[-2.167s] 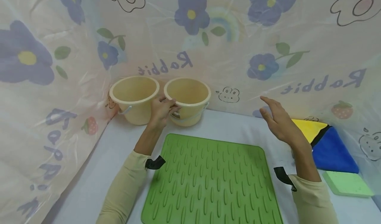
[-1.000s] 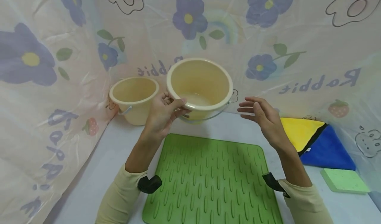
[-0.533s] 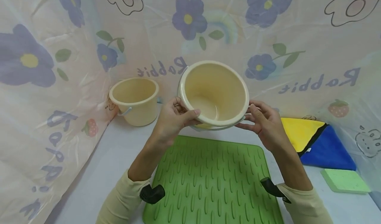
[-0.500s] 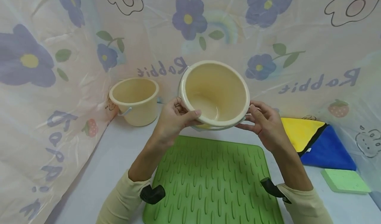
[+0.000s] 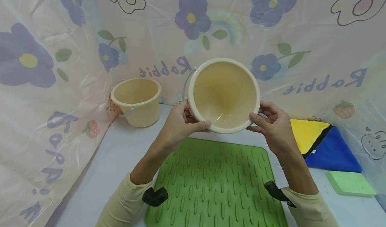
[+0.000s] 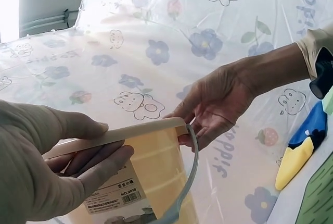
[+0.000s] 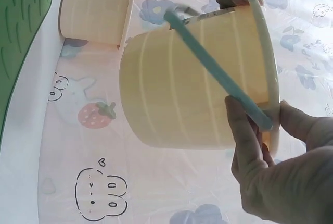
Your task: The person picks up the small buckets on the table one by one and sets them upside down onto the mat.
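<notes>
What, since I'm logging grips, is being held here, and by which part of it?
The tilted cream bucket, by its rim: the left hand grips its left side, the right hand its right side.

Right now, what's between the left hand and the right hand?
A cream bucket: left hand and right hand grip its rim on either side, as the head view shows.

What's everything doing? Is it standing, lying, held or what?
Lifted bucket: tilted, empty
Its handle: hanging down
Other bucket: standing upright
Green mat: lying flat
Cloth: lying down
Green block: lying flat
Printed sheet: hanging, creased
Left grip: holding lifted bucket
Right grip: holding lifted bucket
</notes>
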